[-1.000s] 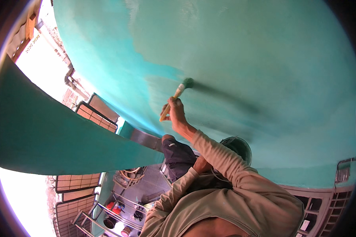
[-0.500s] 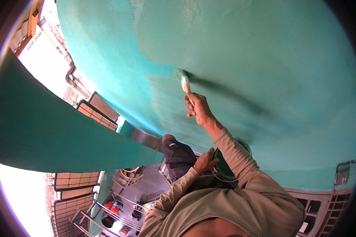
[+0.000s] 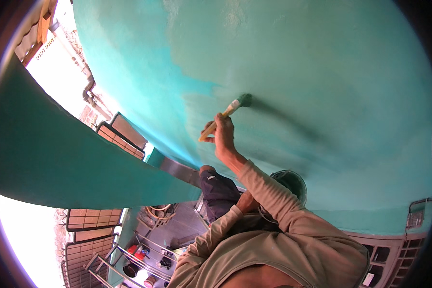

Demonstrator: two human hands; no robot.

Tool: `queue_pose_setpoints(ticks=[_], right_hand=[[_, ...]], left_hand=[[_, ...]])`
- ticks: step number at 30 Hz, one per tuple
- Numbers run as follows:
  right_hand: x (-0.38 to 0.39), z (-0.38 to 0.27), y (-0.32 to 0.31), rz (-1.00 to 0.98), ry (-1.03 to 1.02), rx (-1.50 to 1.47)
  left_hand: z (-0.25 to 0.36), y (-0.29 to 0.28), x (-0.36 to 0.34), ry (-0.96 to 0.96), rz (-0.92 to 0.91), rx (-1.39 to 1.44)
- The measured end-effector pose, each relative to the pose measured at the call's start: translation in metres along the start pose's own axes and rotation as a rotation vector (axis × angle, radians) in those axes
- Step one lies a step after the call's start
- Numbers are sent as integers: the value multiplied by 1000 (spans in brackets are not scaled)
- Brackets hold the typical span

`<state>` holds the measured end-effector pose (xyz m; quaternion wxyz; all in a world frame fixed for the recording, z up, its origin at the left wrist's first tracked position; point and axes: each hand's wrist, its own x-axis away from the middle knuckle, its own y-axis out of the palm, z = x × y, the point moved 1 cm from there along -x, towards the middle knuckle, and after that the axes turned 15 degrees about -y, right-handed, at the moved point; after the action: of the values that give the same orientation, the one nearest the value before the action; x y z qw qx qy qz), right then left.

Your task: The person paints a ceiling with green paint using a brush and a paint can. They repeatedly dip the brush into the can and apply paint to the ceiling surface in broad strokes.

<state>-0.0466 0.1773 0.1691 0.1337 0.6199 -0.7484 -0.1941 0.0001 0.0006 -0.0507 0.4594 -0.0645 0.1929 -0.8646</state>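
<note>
My right hand (image 3: 225, 138) is closed round the yellowish handle of a paintbrush (image 3: 231, 107). The brush slants up to the right, its dark green bristles against the turquoise-green wall (image 3: 317, 72). A brighter turquoise patch borders the duller green to the left of the brush. At the rim of a paint bucket (image 3: 295, 181) is my left hand (image 3: 246, 203), its fingers now hidden behind my right sleeve. Half a second ago they showed hooked at the bucket's rim. Green paint coats the bucket's inside.
Below on the left stand metal rails (image 3: 146, 245) of a ladder or rack, with several containers beyond. A curved green parapet (image 3: 81, 163) sweeps across the left. My bent knee in dark shorts (image 3: 218, 194) is beside the wall. A barred window (image 3: 393, 254) lies lower right.
The brush tip has moved right and slightly down along the wall. My right hand has shifted left and down, tilting the brush rightward, and my right forearm now covers my left fingers.
</note>
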Motion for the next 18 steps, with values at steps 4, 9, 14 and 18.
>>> queue_pose_setpoints(ticks=[4,9,14,18], right_hand=[[-10,11,37,-36,29,39],[-20,15,51,-140,98,52],[-14,11,33,-257,170,108],[-27,5,-21,-263,156,130]], left_hand=[[-5,2,8,-20,12,7],[9,-9,9,-71,-9,-55],[5,-6,3,-46,12,-166],[28,-13,-7,-219,35,194]])
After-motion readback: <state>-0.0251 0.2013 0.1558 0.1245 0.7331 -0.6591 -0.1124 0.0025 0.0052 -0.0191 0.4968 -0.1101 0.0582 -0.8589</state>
